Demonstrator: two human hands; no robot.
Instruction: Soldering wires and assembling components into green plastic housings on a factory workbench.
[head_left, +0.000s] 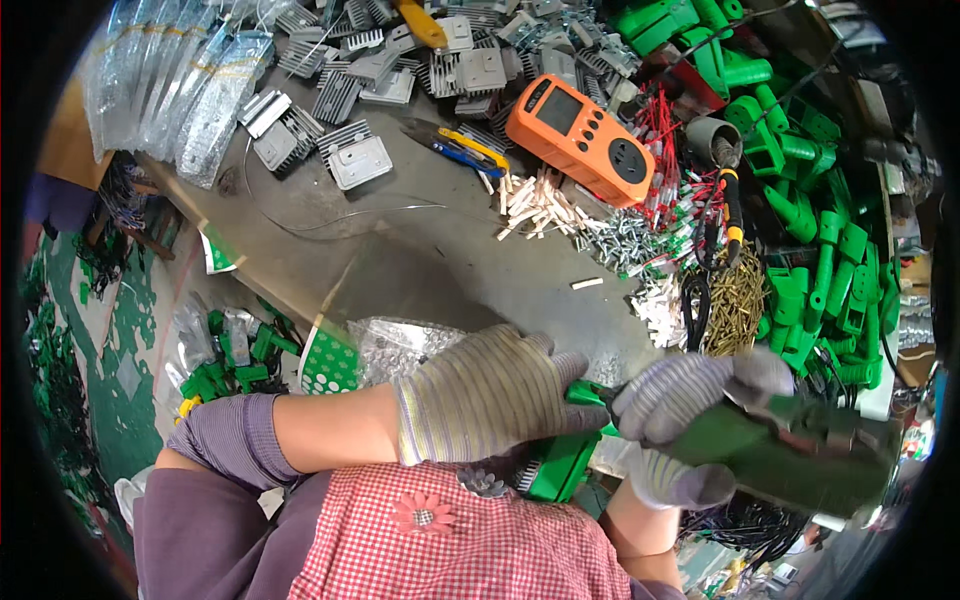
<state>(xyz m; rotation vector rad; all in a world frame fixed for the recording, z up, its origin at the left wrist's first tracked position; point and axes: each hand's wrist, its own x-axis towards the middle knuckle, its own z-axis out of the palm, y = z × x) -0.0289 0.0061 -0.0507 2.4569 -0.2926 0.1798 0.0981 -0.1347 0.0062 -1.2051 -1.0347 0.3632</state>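
Observation:
My left hand (490,390), in a striped knit glove, is closed round a bright green plastic housing (562,465) held against my front. Dark comb-like fins or bristles show at the housing's left edge. My right hand (675,405), gloved the same way, grips a dark green, block-shaped tool (790,450). Motion smears the tool, so its exact kind is unclear. Its dark narrow front end points left and meets the top of the green piece beside my left fingers. My palms hide most of both grips.
Across the bench (400,260) lie finned metal heat sinks (358,160), an orange meter (580,140), a utility knife (470,148), white sticks (535,205), silver screws (620,245) and brass screws (737,300). Green plastic housings (790,150) heap up at right. A soldering iron (733,205) stands near them.

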